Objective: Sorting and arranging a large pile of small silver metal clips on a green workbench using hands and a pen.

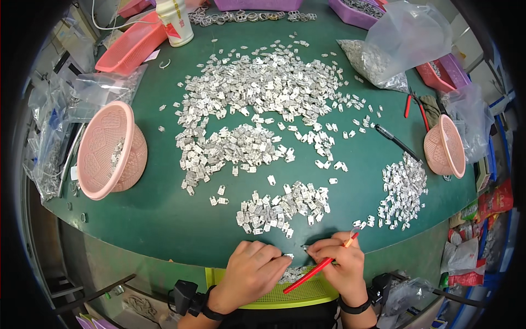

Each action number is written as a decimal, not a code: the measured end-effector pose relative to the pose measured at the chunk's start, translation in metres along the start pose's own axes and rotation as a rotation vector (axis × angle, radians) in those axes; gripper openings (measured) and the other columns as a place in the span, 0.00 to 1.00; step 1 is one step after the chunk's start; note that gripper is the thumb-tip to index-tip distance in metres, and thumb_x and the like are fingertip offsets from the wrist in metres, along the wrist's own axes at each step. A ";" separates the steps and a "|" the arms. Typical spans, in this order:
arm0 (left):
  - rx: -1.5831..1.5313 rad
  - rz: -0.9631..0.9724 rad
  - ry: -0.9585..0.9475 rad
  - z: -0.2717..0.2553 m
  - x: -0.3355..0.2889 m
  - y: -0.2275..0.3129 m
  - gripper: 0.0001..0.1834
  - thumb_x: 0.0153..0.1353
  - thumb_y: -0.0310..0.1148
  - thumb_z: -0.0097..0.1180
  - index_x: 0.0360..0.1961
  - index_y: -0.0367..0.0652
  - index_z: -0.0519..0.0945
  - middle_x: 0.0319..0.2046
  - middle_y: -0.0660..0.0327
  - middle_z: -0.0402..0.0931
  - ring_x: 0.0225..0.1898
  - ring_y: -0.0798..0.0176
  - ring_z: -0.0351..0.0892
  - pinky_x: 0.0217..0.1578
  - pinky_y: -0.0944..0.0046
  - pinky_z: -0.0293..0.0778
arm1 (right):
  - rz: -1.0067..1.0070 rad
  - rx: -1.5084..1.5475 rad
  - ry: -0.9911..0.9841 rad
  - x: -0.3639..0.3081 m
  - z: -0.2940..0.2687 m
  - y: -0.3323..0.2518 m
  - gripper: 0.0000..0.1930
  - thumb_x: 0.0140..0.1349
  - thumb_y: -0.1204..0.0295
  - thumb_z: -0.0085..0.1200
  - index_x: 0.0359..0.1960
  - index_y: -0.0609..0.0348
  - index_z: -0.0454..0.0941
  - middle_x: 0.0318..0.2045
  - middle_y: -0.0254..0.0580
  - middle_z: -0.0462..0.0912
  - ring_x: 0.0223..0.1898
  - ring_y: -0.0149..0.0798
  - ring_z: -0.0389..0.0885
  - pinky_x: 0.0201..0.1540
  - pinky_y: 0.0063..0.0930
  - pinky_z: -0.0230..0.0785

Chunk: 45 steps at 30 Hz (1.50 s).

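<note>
Silver and small: a matter for light fingertips

A yellow-green basket (pixel 262 301) sits nearest, under the table edge, with some small metal pieces (pixel 294 273) in it. Just beyond, the left hand (pixel 253 272) is narrowed to a pinch, with a pale piece (pixel 289 255) at its fingertips. The right hand (pixel 341 263) is also pinched narrow, with a red stick-like tool (pixel 309 276) lying across it; what its fingertips hold is too small to tell. A light grip by the edges should suit, wrists steady and the tool slanted clear.

The pieces look flat, roughly rectangular and shiny, some with a notch or loop at one end. A small heap (pixel 307 200) lies past the hands, and a much larger heap (pixel 274 77) farther up the green table (pixel 145 219).
</note>
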<state>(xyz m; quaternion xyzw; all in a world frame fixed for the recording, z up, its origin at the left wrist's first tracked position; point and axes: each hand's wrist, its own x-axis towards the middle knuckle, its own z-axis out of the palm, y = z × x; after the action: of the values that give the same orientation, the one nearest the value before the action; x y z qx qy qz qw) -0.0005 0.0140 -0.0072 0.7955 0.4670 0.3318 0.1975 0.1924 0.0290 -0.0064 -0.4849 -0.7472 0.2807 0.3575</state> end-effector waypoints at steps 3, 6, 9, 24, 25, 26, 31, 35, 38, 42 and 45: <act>-0.004 -0.032 -0.008 -0.002 -0.001 0.002 0.08 0.39 0.27 0.66 0.25 0.47 0.81 0.23 0.70 0.70 0.26 0.66 0.67 0.27 0.65 0.58 | -0.069 -0.065 -0.042 -0.003 -0.004 0.000 0.09 0.41 0.81 0.60 0.23 0.55 0.75 0.30 0.29 0.82 0.31 0.36 0.70 0.37 0.28 0.62; -0.045 -0.056 0.022 -0.006 -0.004 -0.001 0.09 0.38 0.27 0.66 0.24 0.47 0.81 0.22 0.70 0.70 0.25 0.66 0.67 0.26 0.65 0.58 | -0.043 -0.057 -0.092 -0.003 -0.008 -0.006 0.08 0.43 0.80 0.61 0.22 0.55 0.75 0.28 0.31 0.82 0.30 0.36 0.71 0.38 0.29 0.64; -0.033 -0.126 0.104 -0.005 -0.007 -0.004 0.09 0.38 0.26 0.66 0.24 0.48 0.81 0.22 0.70 0.70 0.24 0.66 0.67 0.26 0.65 0.57 | 0.171 0.121 0.063 -0.012 -0.007 -0.009 0.05 0.51 0.76 0.59 0.25 0.56 0.73 0.27 0.33 0.82 0.28 0.35 0.72 0.38 0.30 0.64; -0.030 -0.017 -0.139 -0.008 0.002 0.003 0.13 0.42 0.34 0.65 0.34 0.51 0.82 0.26 0.69 0.67 0.27 0.66 0.65 0.28 0.64 0.59 | -0.006 0.072 -0.061 -0.004 -0.013 -0.009 0.08 0.55 0.74 0.54 0.38 0.57 0.76 0.38 0.37 0.81 0.39 0.41 0.74 0.43 0.32 0.62; 0.044 -0.089 -0.072 -0.007 0.004 0.004 0.15 0.43 0.33 0.64 0.36 0.51 0.82 0.29 0.68 0.68 0.30 0.64 0.66 0.31 0.64 0.60 | -0.005 0.069 -0.059 0.002 -0.012 -0.008 0.08 0.55 0.74 0.54 0.38 0.57 0.76 0.38 0.37 0.81 0.39 0.41 0.74 0.43 0.32 0.62; 0.117 -0.159 -0.005 -0.006 0.006 0.004 0.16 0.44 0.33 0.63 0.38 0.50 0.81 0.31 0.67 0.69 0.32 0.62 0.67 0.33 0.63 0.62 | 0.043 0.017 0.014 0.009 -0.011 -0.008 0.10 0.55 0.75 0.54 0.40 0.58 0.74 0.41 0.40 0.79 0.42 0.44 0.74 0.46 0.35 0.62; 0.208 -0.127 -0.005 -0.001 0.011 0.002 0.17 0.45 0.32 0.63 0.40 0.49 0.80 0.42 0.65 0.71 0.41 0.60 0.67 0.40 0.62 0.62 | 0.036 -0.177 -0.095 0.028 -0.008 -0.002 0.15 0.55 0.77 0.52 0.46 0.61 0.70 0.48 0.45 0.76 0.51 0.50 0.72 0.52 0.42 0.62; 0.170 -0.079 -0.062 -0.001 0.007 0.003 0.16 0.44 0.32 0.63 0.38 0.50 0.81 0.45 0.65 0.71 0.41 0.60 0.67 0.41 0.62 0.62 | 0.022 -0.103 -0.188 0.021 -0.011 -0.015 0.10 0.55 0.76 0.53 0.39 0.59 0.74 0.44 0.41 0.79 0.50 0.48 0.74 0.51 0.40 0.63; 0.133 -0.089 -0.020 -0.003 0.003 0.004 0.14 0.43 0.33 0.64 0.36 0.51 0.81 0.41 0.66 0.72 0.39 0.61 0.68 0.40 0.62 0.61 | 0.025 -0.073 -0.108 0.009 -0.012 -0.014 0.08 0.53 0.76 0.56 0.35 0.57 0.76 0.39 0.36 0.82 0.47 0.44 0.75 0.49 0.37 0.62; 0.095 -0.136 0.034 -0.001 -0.002 0.002 0.13 0.42 0.33 0.65 0.33 0.51 0.82 0.36 0.67 0.71 0.37 0.61 0.68 0.37 0.63 0.61 | -0.061 -0.111 -0.106 0.001 -0.009 -0.014 0.07 0.49 0.76 0.59 0.30 0.54 0.76 0.35 0.31 0.83 0.41 0.39 0.76 0.46 0.32 0.60; 0.117 -0.079 -0.006 -0.002 0.002 0.002 0.10 0.47 0.33 0.62 0.34 0.50 0.80 0.34 0.68 0.69 0.35 0.65 0.68 0.35 0.64 0.61 | -0.069 -0.146 -0.141 -0.005 -0.007 -0.011 0.08 0.47 0.77 0.60 0.29 0.54 0.75 0.35 0.29 0.83 0.37 0.37 0.75 0.43 0.30 0.59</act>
<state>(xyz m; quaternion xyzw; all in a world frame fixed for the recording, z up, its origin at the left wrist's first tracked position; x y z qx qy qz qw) -0.0002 0.0143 -0.0036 0.7877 0.5160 0.2935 0.1647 0.1937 0.0211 0.0052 -0.4626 -0.8053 0.2464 0.2771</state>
